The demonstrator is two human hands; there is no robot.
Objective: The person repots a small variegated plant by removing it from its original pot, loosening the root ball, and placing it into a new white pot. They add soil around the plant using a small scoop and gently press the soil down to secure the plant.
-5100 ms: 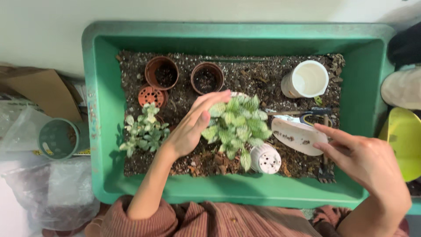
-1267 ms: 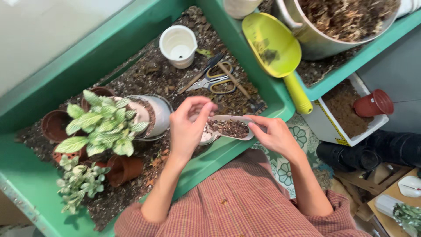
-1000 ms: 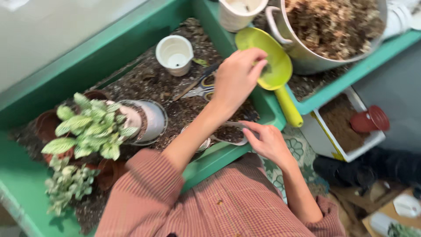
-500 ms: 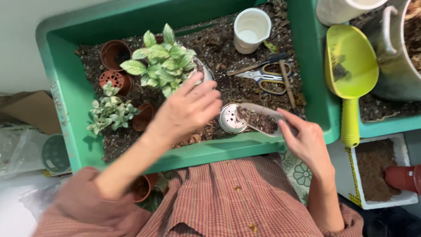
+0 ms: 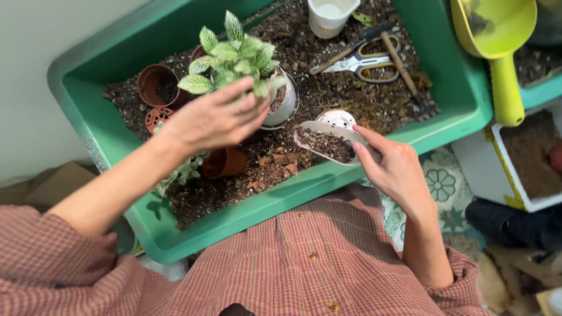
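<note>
Head view: left hand [image 5: 213,120], fingers loosely spread, reaches over the green-and-white veined plant in its white pot [image 5: 285,100]; right hand [image 5: 393,169] pinches a soil-filled white plastic scoop [image 5: 325,141] above the green plastic tray [image 5: 462,88].

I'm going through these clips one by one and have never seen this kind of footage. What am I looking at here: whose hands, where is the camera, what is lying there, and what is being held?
There is no machine here. A person wears a camera on the head, so the one view looks down over their checked shirt at their own two bare hands.

Below is a green tray filled with loose soil. On the soil lie brown plastic pots, a white cup, scissors and a small hand rake. A yellow-green scoop rests at the tray's right edge.

The left hand reaches over a leafy green-and-white plant sitting in a grey-white pot; the fingertips are at the leaves. The right hand holds a small white scoop loaded with soil, just beside that pot.
</note>
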